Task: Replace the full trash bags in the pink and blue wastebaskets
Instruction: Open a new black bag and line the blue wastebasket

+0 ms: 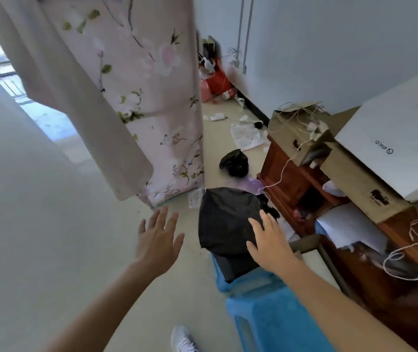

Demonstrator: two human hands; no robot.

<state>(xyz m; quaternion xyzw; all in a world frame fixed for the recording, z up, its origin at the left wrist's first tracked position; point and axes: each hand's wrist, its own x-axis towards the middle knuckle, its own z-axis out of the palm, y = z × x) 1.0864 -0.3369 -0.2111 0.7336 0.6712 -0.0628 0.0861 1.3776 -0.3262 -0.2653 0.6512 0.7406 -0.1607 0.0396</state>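
A full black trash bag bulges out of a blue wastebasket on the floor beside a wooden cabinet. My right hand is spread with straight fingers over the bag's right side, at or just above its surface. My left hand hovers open over the bare floor to the left of the bag, holding nothing. A smaller tied black bag lies on the floor farther back, with a purple plastic bag next to it. No pink wastebasket is clearly in view.
A blue plastic stool stands just in front of the wastebasket. The wooden cabinet, loaded with cardboard boxes and cords, blocks the right. A floral cloth wardrobe stands at the left rear. Litter and red bags lie by the wall.
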